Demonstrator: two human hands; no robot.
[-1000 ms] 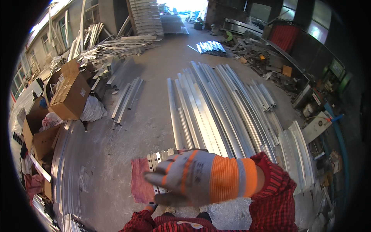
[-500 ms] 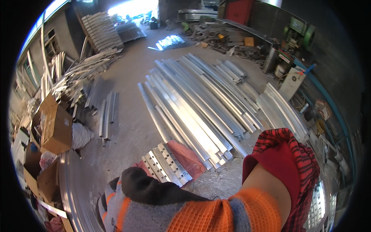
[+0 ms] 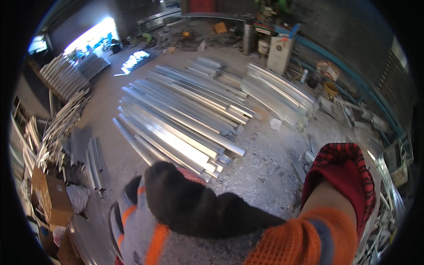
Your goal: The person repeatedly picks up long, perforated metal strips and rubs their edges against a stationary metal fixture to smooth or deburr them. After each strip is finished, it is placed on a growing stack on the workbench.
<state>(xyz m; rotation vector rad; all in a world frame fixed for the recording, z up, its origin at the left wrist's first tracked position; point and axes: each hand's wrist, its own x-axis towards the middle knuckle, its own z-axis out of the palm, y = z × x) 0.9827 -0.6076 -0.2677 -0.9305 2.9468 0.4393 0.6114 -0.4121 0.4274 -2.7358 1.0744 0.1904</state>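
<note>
My right hand (image 3: 194, 221), in a grey knit glove with black coating and orange bands, reaches across the lower middle, very near the camera. Its fingers look bent and bunched together at the left end; what they hold, if anything, is hidden. An orange ribbed cuff (image 3: 287, 243) covers the wrist, and a red-and-black plaid sleeve (image 3: 366, 190) is pushed back on the forearm. My left hand does not show. Beyond the glove, long silver metal profiles (image 3: 176, 117) lie side by side on the floor, with a strip of red sheet (image 3: 193, 175) at their near end.
Shorter profiles (image 3: 276, 97) lie right of the main row. At left stand a cardboard box (image 3: 52, 196), a white sack (image 3: 78, 198) and leaning metal strips (image 3: 31, 145). Scrap (image 3: 194, 37) is heaped along the back. A pale cabinet (image 3: 279, 55) and a blue rail (image 3: 349, 73) line the right side.
The view has swung to the right, so the profiles appear farther left. My right hand now shows larger and higher, hiding the short slotted pieces on the red sheet.
</note>
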